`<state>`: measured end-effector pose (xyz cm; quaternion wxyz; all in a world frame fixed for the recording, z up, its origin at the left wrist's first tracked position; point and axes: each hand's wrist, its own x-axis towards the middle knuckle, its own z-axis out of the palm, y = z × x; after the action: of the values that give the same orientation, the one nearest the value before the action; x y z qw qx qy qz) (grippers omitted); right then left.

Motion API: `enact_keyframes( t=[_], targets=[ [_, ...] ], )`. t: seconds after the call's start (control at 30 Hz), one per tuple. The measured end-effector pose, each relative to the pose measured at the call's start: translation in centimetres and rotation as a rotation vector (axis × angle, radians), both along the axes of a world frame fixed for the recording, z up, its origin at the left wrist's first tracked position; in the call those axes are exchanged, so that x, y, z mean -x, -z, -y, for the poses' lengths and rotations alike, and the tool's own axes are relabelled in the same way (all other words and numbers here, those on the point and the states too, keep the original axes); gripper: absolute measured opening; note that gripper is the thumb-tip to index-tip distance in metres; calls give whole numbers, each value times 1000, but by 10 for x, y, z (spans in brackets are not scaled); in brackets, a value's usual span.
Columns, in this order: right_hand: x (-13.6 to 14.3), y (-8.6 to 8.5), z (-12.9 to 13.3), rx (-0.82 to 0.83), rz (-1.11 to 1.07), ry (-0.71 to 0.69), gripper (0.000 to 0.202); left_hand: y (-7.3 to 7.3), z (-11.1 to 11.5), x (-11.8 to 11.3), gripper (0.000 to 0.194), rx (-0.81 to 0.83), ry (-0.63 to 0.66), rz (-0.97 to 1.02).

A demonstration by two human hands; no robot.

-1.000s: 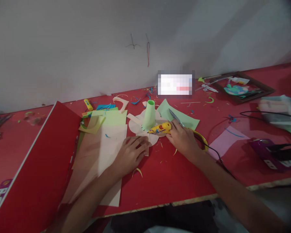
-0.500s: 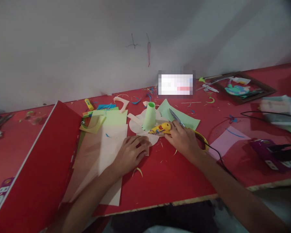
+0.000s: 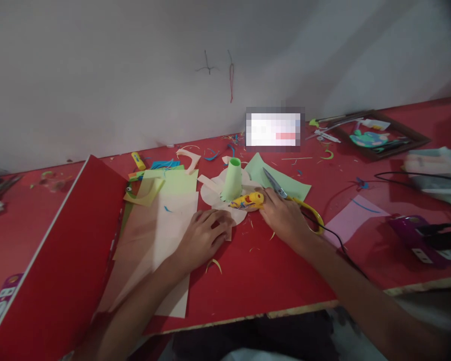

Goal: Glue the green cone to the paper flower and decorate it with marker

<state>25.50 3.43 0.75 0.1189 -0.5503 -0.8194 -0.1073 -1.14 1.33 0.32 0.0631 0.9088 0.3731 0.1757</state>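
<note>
The right hand [image 3: 283, 213] is closed around the back end of a yellow glue gun [image 3: 248, 200]. The gun lies low over a cream paper flower [image 3: 212, 193], and its thin tip points left, close to the bottom of a green paper cone [image 3: 232, 180]. The cone stands up on the flower, narrow end on top, in the middle of the table.

The left hand [image 3: 203, 235] is palm down at the near left side of the flower. Its fingers are bent, with a small dark gap between them and the thumb. I cannot tell if they pinch the paper.

Scissors [image 3: 274, 183] with yellow handles lie just past the right hand, partly on a light green sheet [image 3: 298, 186]. A black cord [image 3: 336, 235] runs from by the right wrist toward the near right. Farther right is a pink sheet [image 3: 355, 218].

To the left, cream and yellow papers [image 3: 175, 225] lie on top of each other, partly under the left arm. A big red board [image 3: 63, 260] is left of them. At the far right, a brown frame [image 3: 413, 138] lies with small things inside. Paper scraps [image 3: 211, 155] are all over the red table [image 3: 263, 281].
</note>
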Motion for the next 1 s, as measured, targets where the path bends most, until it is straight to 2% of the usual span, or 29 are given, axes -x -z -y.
enact_keyframes(
  t=[0.2, 0.43, 0.67, 1.0],
  targets=[
    [-1, 1, 1, 21, 11, -7, 41, -2, -1, 0, 21, 26, 0, -8],
    [-6, -3, 0, 46, -17, 57, 43, -1, 0, 1, 21, 8, -5, -21],
    [-3, -3, -1, 48, -6, 5, 39, -3, 0, 0, 21, 20, -7, -14],
    [-2, -3, 1, 3, -19, 2, 43, -3, 0, 0, 26, 24, -2, -13]
  ],
)
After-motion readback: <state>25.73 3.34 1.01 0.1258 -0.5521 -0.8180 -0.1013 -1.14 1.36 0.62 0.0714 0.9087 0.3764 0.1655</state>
